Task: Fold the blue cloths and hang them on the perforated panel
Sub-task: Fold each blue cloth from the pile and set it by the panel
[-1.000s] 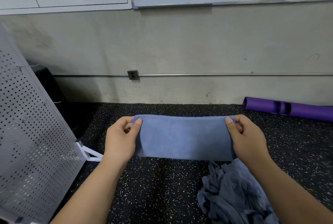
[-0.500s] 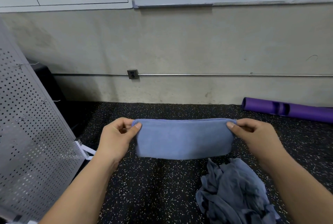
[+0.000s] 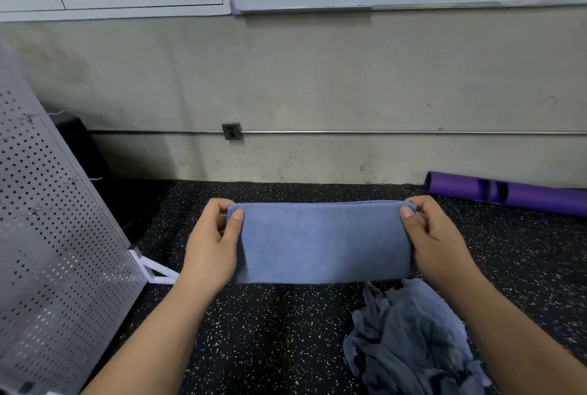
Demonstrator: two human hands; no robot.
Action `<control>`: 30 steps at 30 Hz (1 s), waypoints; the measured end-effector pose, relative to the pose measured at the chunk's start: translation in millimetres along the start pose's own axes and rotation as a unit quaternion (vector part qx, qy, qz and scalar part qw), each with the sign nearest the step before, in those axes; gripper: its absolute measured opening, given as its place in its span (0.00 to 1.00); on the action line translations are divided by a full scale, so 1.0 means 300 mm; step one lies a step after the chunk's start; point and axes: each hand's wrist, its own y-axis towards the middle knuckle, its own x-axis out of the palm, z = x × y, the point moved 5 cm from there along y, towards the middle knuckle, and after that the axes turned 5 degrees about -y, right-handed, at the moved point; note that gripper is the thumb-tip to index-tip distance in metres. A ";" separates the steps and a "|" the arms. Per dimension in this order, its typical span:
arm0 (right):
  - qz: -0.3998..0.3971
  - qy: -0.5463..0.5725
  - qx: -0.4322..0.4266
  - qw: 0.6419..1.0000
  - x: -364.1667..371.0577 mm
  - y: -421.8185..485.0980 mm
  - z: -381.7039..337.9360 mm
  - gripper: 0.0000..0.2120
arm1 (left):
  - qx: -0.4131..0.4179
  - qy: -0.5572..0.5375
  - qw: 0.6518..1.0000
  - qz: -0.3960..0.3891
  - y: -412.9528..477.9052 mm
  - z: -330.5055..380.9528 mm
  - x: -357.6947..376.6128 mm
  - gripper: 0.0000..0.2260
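A folded blue cloth hangs as a flat rectangle in front of me, above the speckled floor. My left hand pinches its top left corner, thumb on the front. My right hand pinches the top right corner the same way. A crumpled heap of grey-blue cloths lies on the floor at the lower right, under my right forearm. The white perforated panel leans at the left, with several thin wire hooks sticking out of it.
A purple foam roller lies along the wall at the right. A concrete wall with a metal conduit and whiteboards stands behind. The panel's white foot juts onto the black speckled floor.
Both hands have stayed on the cloth's top corners. The right hand first drew outward, pulling the cloth taut, and the hands have since turned back down along the cloth's sides.
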 end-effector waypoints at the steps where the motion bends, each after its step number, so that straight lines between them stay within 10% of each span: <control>1: 0.005 -0.001 0.004 1.000 0.009 -0.004 -0.003 0.05 | 0.000 0.001 1.000 0.006 -0.005 0.005 0.006 0.03; 12: 0.056 0.001 0.033 0.998 0.008 -0.006 -0.010 0.05 | -0.013 -0.042 0.998 0.047 0.011 -0.026 0.019 0.03; 30: -0.098 0.188 0.070 0.975 0.004 0.003 -0.009 0.20 | -0.164 -0.210 0.964 -0.003 0.028 -0.096 0.027 0.09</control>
